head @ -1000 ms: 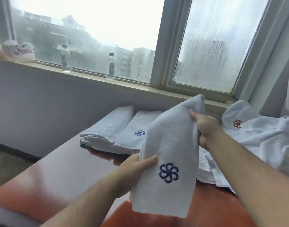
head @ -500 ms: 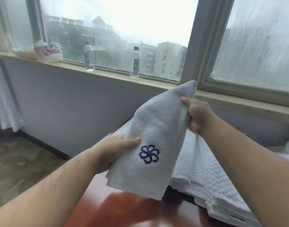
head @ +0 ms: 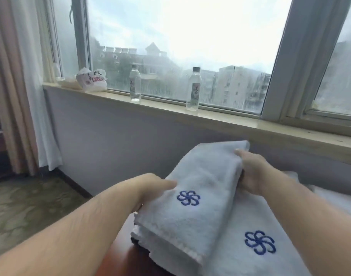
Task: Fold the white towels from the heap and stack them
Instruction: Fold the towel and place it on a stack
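My left hand point(head: 150, 188) and right hand point(head: 254, 172) each clasp a side edge of the folded white terry towel with a blue pinwheel emblem point(head: 200, 176). My thumbs are on top and my fingers hidden beneath. The towel lies partly over a second white emblem towel point(head: 256, 222), which is cut off by the frame, on the red-brown table point(head: 126, 261). On the beige window sill point(head: 230, 118) stand the left clear plastic bottle point(head: 135, 85) and the right clear plastic bottle point(head: 194, 89). I cannot make out their contents.

The upper towel point(head: 200, 176) is white, stitched with a blue pinwheel emblem, and the lower towel point(head: 240, 261) is the same white with the same blue mark. The desk point(head: 130, 263) is glossy red-brown. The wall point(head: 120, 140) is pale lilac-grey and the windowsill point(head: 170, 105) light beige. The carpet point(head: 31, 206) is mottled olive-brown. The curtain point(head: 13, 86) is beige. A white bag point(head: 91, 80) carries red print. The left bottle point(head: 135, 85) and right bottle point(head: 194, 89) are clear — dark caps.
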Demonstrator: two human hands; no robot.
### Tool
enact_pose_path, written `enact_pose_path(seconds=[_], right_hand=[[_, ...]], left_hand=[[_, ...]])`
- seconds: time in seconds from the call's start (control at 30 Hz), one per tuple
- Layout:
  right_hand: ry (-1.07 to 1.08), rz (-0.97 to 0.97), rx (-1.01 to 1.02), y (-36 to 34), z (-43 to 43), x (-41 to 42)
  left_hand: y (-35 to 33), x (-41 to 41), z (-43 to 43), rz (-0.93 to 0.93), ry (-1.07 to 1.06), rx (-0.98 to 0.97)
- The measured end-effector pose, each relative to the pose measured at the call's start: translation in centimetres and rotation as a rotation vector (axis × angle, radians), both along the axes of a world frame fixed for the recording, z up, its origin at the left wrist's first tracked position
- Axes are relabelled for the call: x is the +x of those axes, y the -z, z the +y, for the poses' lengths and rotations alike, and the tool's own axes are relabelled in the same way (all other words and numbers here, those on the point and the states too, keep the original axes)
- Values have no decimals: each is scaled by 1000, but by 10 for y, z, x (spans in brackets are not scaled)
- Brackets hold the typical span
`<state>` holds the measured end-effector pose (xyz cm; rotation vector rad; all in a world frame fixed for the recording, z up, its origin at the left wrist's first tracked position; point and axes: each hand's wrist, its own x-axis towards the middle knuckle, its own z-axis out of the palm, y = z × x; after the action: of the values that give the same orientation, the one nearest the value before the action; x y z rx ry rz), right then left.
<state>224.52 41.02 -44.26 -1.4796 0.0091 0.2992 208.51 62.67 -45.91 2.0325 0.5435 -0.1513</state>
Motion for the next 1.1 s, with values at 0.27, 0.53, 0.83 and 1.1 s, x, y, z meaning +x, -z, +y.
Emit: enact_pose_path(seconds=[0.27, 0.53, 0.83, 1.1], right_hand=[[5, -3, -116, 47, -2, 33], [75, -117, -205, 56, 8, 45], [-64, -675, -981, 47, 19, 29], [-196, -610, -993, 61, 14, 41]], left_hand=[[28, 23, 7, -13, 77, 554], [28, 20, 15, -119, -60, 648], [35, -8, -45, -204, 114, 581], [44, -6, -56, -256, 30, 639]])
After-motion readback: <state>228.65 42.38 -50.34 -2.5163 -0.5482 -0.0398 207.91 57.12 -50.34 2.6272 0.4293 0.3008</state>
